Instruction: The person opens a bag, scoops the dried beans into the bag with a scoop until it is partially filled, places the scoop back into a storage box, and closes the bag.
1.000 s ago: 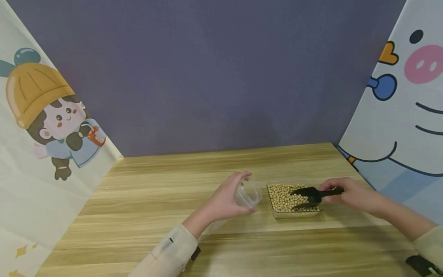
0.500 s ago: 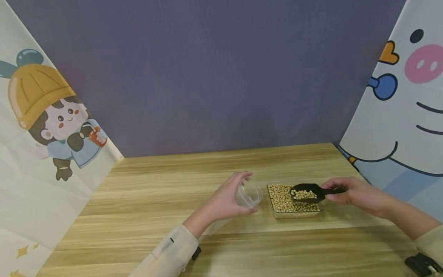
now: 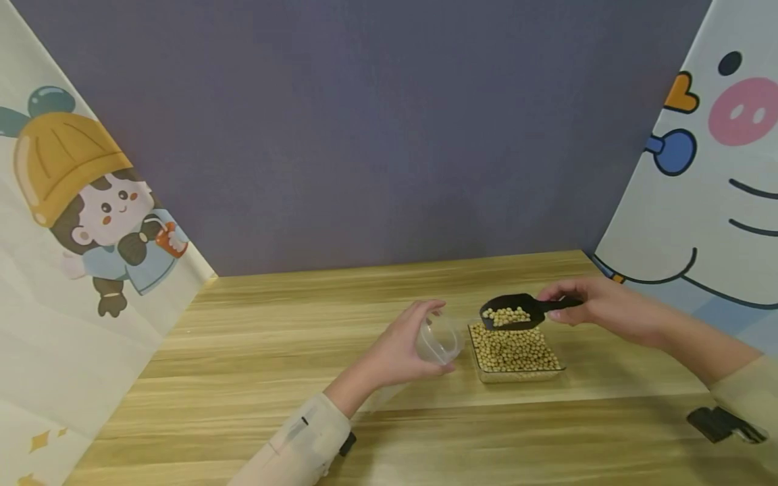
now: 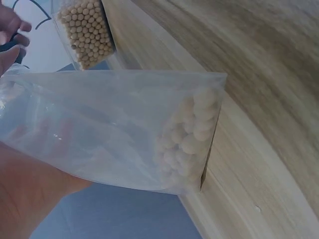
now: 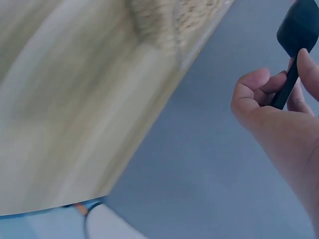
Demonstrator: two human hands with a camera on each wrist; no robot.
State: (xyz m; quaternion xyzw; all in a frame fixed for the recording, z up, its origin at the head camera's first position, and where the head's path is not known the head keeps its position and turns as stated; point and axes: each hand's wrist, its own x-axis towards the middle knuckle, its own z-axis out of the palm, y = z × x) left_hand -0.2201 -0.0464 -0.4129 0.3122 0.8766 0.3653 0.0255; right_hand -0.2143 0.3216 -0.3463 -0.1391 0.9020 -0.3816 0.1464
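My left hand (image 3: 398,351) holds a translucent plastic bag (image 4: 109,124), its mouth rounded open toward the right. Soybeans (image 4: 192,132) lie gathered in the bag's bottom end in the left wrist view. With my right hand (image 3: 598,307) I grip the handle of a black scoop (image 3: 525,307), thumb along it. Some soybeans sit in the scoop, which is raised over the far side of a clear rectangular box (image 3: 519,378) full of soybeans. The scoop's tip points left toward the bag. Only the scoop's dark underside shows in the right wrist view.
The box stands on a wood-grain table (image 3: 261,351), just right of the bag. A grey-blue panel (image 3: 389,135) rises behind the table. Printed cartoon panels (image 3: 61,290) flank it on both sides.
The scoop was dug into the soybeans, then levelled with a load and lifted up and leftward by the right hand. The left hand and the bag have hardly moved.
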